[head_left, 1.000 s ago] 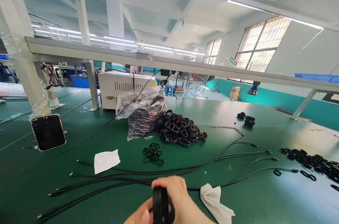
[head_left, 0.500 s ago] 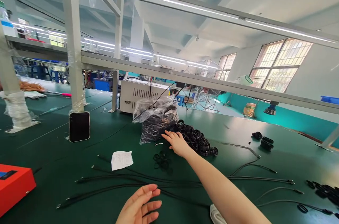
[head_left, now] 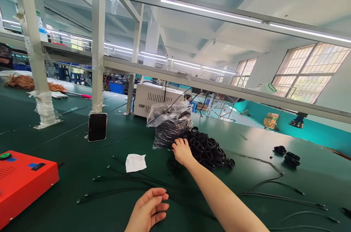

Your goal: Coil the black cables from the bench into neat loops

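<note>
My right hand (head_left: 182, 151) reaches forward to the foot of a clear plastic bag (head_left: 171, 129) filled with black items. Its fingers are bent downward, and whatever lies under them is hidden. Right beside it is a heap of coiled black cables (head_left: 210, 148). My left hand (head_left: 150, 206) is at the bottom middle, palm turned inward, fingers loosely curved and apart with nothing seen in them. It is over long black cables (head_left: 120, 189) with metal plugs at their ends. A small dark cluster of black loops (head_left: 175, 168) lies on the table below my right hand.
A white paper slip (head_left: 136, 163) lies left of the hands. Behind it a phone (head_left: 97, 127) leans on a post. A red box (head_left: 30, 184) stands at left, a pale vented machine (head_left: 150, 98) behind the bag. More cables (head_left: 285, 197) and black pieces (head_left: 292, 159) lie at right.
The view has turned left, so the scene sits farther right and more of the red box shows. My right hand's fingers, spread before, are now bent down by the bag. My left hand has barely changed.
</note>
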`<control>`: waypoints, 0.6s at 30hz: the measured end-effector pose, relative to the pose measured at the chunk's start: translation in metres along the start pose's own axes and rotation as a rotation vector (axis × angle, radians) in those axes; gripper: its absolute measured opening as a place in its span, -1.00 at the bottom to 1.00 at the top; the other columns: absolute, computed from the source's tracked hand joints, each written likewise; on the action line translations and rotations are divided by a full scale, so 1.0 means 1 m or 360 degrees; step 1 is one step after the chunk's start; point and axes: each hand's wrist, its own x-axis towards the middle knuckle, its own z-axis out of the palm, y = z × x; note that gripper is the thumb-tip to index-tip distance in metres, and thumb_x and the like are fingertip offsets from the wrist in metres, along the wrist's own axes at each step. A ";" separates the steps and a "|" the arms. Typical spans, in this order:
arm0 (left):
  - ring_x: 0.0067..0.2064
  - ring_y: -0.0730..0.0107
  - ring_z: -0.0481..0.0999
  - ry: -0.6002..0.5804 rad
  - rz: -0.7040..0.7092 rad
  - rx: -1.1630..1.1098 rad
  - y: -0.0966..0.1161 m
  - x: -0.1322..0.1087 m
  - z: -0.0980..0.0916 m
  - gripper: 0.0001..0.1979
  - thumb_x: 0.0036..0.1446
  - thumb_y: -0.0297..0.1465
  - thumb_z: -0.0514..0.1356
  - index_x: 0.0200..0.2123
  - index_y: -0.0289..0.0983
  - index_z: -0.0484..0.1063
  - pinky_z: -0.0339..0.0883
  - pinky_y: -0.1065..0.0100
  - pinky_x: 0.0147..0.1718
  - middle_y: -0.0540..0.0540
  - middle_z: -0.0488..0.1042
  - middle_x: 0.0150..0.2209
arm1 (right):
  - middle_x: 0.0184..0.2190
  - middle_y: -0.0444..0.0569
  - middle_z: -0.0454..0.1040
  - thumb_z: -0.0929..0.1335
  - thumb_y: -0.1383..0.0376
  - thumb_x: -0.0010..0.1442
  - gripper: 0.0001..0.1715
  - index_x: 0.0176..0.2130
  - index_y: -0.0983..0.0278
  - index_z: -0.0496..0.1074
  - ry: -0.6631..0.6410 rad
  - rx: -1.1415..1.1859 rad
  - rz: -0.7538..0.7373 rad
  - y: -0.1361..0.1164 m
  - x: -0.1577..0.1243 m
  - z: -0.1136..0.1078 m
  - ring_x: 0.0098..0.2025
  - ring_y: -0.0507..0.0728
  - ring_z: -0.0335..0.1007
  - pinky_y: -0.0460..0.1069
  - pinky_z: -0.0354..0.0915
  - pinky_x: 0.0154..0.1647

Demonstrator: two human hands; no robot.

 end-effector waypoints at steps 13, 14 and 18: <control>-0.44 0.32 0.57 0.0107 0.0341 0.0287 -0.001 0.007 -0.006 -0.84 -0.05 -0.34 0.30 -0.36 -0.26 0.49 0.44 0.29 -0.37 -0.09 0.57 -0.40 | 0.13 0.06 0.35 0.22 0.28 0.38 -0.63 0.15 0.20 0.33 -0.0026 0.0364 -0.0181 -0.057 0.004 -0.014 0.15 0.16 0.28 0.13 0.19 0.16; -0.44 0.32 0.57 0.0137 0.0396 0.0356 0.001 0.008 -0.008 -0.86 -0.03 -0.35 0.27 -0.34 -0.26 0.48 0.44 0.28 -0.37 -0.09 0.56 -0.38 | 0.17 0.06 0.31 0.19 0.29 0.39 -0.58 0.20 0.18 0.27 -0.0023 0.0408 -0.0192 -0.057 -0.007 -0.016 0.18 0.14 0.24 0.10 0.17 0.17; -0.32 0.26 0.55 0.0292 0.0650 0.0727 0.020 0.012 -0.021 -0.85 0.02 -0.44 0.19 -0.28 -0.23 0.47 0.41 0.26 -0.27 -0.10 0.53 -0.28 | 0.33 0.12 0.10 0.19 0.15 0.38 -0.39 0.35 0.16 0.04 -0.0086 0.0553 -0.0220 -0.044 -0.090 -0.015 0.31 0.23 0.08 0.14 0.14 0.21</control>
